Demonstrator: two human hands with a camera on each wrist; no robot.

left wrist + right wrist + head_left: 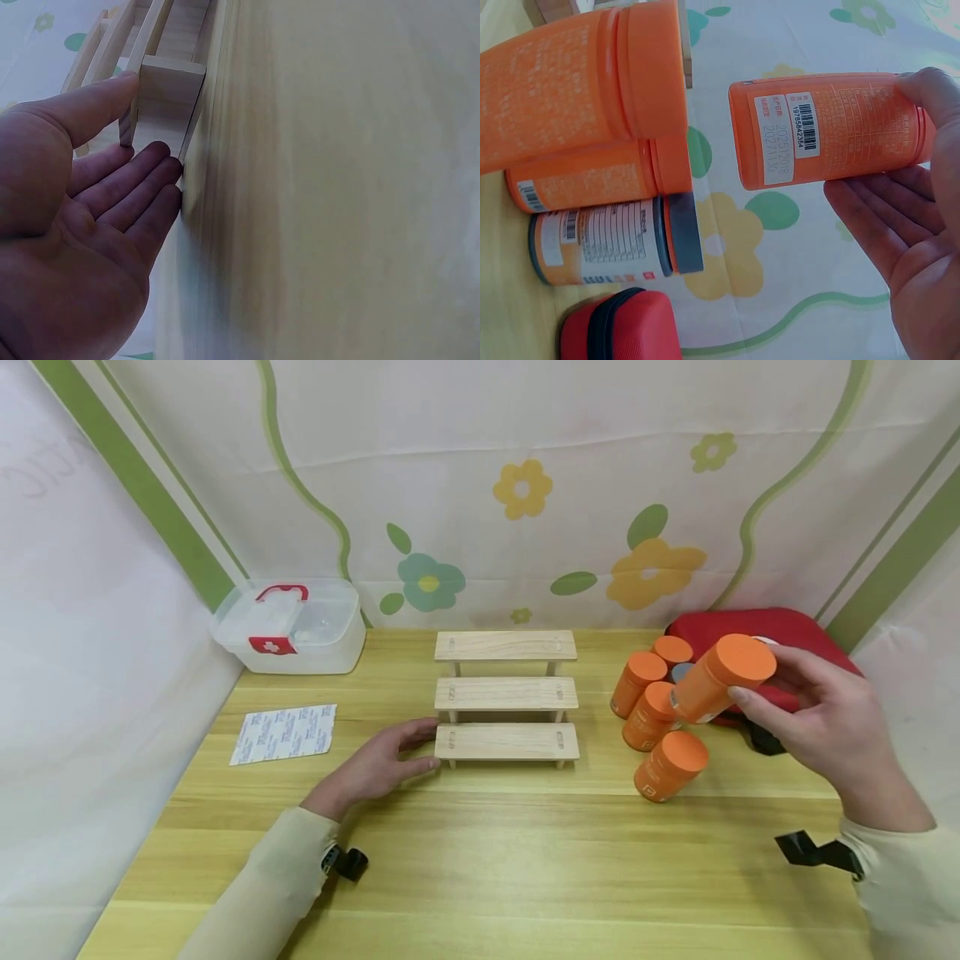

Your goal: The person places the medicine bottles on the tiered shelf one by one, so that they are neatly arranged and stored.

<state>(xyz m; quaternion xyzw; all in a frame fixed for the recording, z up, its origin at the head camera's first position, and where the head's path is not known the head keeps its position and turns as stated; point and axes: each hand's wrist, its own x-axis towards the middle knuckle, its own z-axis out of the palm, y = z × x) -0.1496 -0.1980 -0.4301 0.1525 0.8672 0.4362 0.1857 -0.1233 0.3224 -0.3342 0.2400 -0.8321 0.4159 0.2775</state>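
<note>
My right hand point(832, 718) grips an orange pill bottle point(708, 681) by its lid end, above the other bottles and tilted. In the right wrist view, the held bottle point(817, 131) shows a white label with a barcode. My left hand point(378, 760) is at the left end of a three-tier wooden stand point(507, 742). In the left wrist view, its thumb touches the shelf edge and its nearly straight fingers point(139, 184) lie by the stand's end. Several orange bottles stand right of the stand, the nearest one point(670, 768) in front. A grey-lidded bottle point(604, 240) is partly hidden behind them.
A clear first-aid box point(330, 631) with a red handle stands at the back left. A white printed packet point(285, 733) lies in front of it. At the back right is a red zip case point(750, 622), partly behind the bottles. A patterned cloth hangs behind the table.
</note>
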